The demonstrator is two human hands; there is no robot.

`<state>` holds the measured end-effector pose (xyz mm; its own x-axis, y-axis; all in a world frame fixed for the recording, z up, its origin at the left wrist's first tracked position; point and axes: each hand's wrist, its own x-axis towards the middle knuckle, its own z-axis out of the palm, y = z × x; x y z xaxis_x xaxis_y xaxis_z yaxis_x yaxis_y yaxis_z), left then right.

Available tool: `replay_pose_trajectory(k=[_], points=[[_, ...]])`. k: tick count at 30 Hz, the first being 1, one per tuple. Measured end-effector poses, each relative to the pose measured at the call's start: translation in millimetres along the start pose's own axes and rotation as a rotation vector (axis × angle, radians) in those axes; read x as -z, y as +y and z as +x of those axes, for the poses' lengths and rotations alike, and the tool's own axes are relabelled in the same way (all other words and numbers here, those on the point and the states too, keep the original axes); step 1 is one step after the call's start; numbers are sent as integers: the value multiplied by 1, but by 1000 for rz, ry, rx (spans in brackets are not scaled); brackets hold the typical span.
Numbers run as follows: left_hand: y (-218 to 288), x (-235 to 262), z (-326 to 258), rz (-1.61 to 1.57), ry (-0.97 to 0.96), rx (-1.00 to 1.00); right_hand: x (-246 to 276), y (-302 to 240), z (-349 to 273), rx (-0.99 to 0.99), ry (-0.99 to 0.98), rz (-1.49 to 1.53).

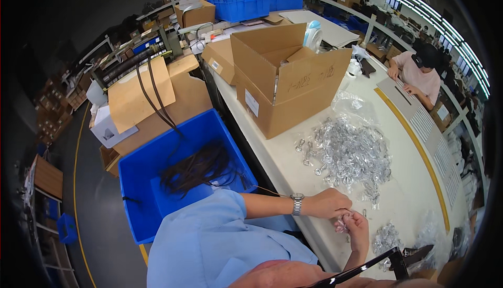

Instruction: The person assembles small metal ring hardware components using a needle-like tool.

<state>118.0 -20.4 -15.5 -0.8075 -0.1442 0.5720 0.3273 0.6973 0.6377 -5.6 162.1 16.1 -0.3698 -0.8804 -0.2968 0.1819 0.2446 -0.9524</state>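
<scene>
My left hand (330, 203), with a metal-band watch on its wrist, meets my right hand (358, 229) over the near part of the white table. The fingers of both hands are closed on a small clear plastic bag (341, 223); what it contains is too small to make out. Just beyond the hands lies a large heap of small silvery metal hooks (351, 149), many of them in clear wrapping. A smaller heap of similar silvery pieces (386, 238) sits to the right of my right hand.
An open cardboard box (293, 89) stands on the white table (257, 136) behind the heap. Left of the table is a blue bin (152, 199) with dark straps inside. A yellow strip (414, 146) runs along the table's right side. A co-worker (419, 75) sits across at the far right.
</scene>
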Motion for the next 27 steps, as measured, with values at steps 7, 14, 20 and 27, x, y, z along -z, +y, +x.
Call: replay_pose_trajectory(k=[7, 14, 20, 27], points=[[-1, 18, 15, -869, -49, 803, 6, 7, 1, -43, -91, 62], [29, 3, 16, -531, 12, 363, 6, 18, -8, 247, 336, 416], [20, -26, 7, -753, -122, 390, 9, 30, -11, 258, 277, 395], [40, -25, 4, -1109, -236, 648, 1, 19, -15, 347, 430, 171]])
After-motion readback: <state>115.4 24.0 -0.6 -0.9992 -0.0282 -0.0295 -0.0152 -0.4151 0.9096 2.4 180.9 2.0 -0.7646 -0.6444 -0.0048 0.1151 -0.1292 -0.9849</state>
